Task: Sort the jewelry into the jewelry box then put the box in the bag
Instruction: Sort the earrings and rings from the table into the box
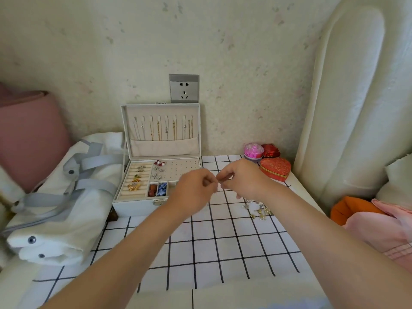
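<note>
White jewelry box [133, 207] open; left hand [196, 188] and right hand [243, 179] pinch one trinket [219, 182].

White jewelry box [138, 206], lid upright, trays part-filled: tabletop's far left corner. White bag [66, 219], grey straps, lying just off left edge. Loose jewelry [259, 210], small heap: near right edge.

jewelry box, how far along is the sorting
Partly done: rings and necklaces already sit in the open jewelry box. The left hand and right hand pinch one small piece between them. Remaining: the loose pile on the tablecloth, then the box into the white bag.
</note>
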Demonstrator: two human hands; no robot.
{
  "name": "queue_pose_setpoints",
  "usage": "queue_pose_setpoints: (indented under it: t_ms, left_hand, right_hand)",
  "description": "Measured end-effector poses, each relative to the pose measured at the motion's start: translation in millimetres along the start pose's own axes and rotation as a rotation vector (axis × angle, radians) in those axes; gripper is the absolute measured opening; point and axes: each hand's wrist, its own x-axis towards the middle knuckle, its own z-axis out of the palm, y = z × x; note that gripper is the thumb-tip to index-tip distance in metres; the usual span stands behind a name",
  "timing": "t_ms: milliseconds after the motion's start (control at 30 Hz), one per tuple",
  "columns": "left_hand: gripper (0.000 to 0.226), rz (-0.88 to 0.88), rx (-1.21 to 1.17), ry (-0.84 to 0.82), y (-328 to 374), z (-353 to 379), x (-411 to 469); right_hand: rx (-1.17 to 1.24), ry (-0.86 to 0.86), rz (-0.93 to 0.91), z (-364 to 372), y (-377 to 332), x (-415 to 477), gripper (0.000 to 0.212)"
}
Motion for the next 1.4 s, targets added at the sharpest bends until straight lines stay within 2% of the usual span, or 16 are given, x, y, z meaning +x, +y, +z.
queue_pose_setpoints:
  t_ms: [167, 433, 633, 700, 833, 933, 1000, 1167, 1267, 1400]
  left_hand:
    - [0.012, -0.014, 0.011, 0.137, -15, -38, 5]
    - [0.013, 0.001, -0.11, 0.105, -39, -73, 9]
    - [0.014, -0.014, -0.18, 0.211, -56, -96, 10]
    - [0.013, -0.032, -0.209, 0.227, -61, -102, 10]
    - [0.008, -0.04, -0.244, 0.215, -71, -110, 10]
    - [0.008, -0.044, -0.236, 0.223, -78, -118, 10]
    - [0.01, -0.063, -0.239, 0.235, -83, -122, 10]
    - [0.019, -0.158, -0.346, 0.313, -84, -126, 11]
    - [0.019, -0.236, -0.475, 0.319, -80, -125, 11]
    - [0.014, -0.266, -0.566, 0.315, -82, -121, 11]
  right_hand:
    - [0.053, 0.007, -0.039, 9, -23, 15, 0.015]
    - [0.057, -0.094, -0.102, 22, -62, 35, 0.01]
    - [0.147, -0.013, -0.095, 37, -83, 53, 0.018]
    - [0.135, -0.016, -0.132, 43, -91, 59, 0.027]
    - [0.059, -0.094, -0.24, 51, -106, 65, 0.061]
    - [-0.007, -0.083, -0.299, 57, -115, 71, 0.068]
    - [0.038, -0.058, -0.306, 62, -119, 76, 0.063]
    - [0.313, 0.057, -0.229, 81, -122, 85, 0.025]
    - [0.404, 0.104, -0.21, 87, -121, 87, 0.023]
    - [0.411, 0.208, -0.177, 90, -111, 91, 0.014]
